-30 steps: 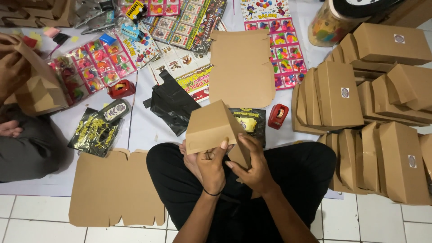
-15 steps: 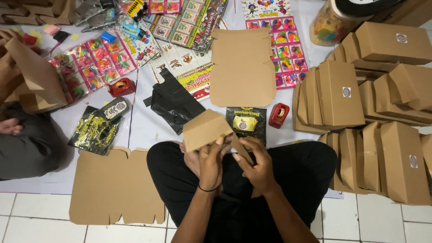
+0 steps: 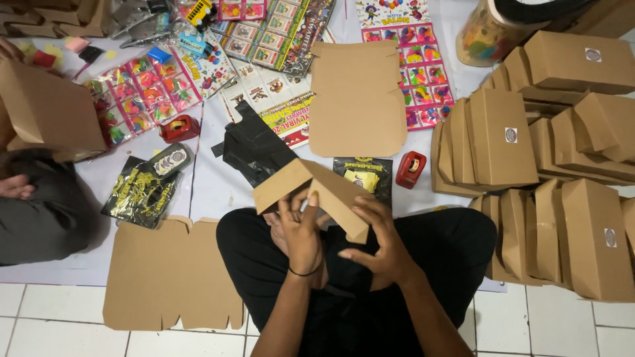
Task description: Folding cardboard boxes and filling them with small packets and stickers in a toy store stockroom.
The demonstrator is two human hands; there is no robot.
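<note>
I sit cross-legged in black trousers on the floor and hold a part-folded brown cardboard box (image 3: 331,188) above my lap. My left hand (image 3: 299,228) grips its left panel from below, thumb and fingers pressed against the fold. My right hand (image 3: 379,238) holds the right panel near its lower corner. The box is bent into a tent-like shape with its ridge pointing away from me. A flat die-cut cardboard blank (image 3: 357,99) lies on the white sheet ahead of me, and another flat blank (image 3: 169,274) lies by my left knee.
Several finished brown boxes (image 3: 549,165) with round stickers are stacked at the right. Two red tape dispensers (image 3: 409,168) (image 3: 177,128), a black plastic bag (image 3: 254,149), dark snack packets (image 3: 139,192) and colourful toy cards (image 3: 149,89) lie ahead. Another person at the left holds a brown box (image 3: 49,112).
I have turned the box and spread its panels wider, so the ridge now faces away. My left thumb moved up onto the fold. The person at the left lifted their box.
</note>
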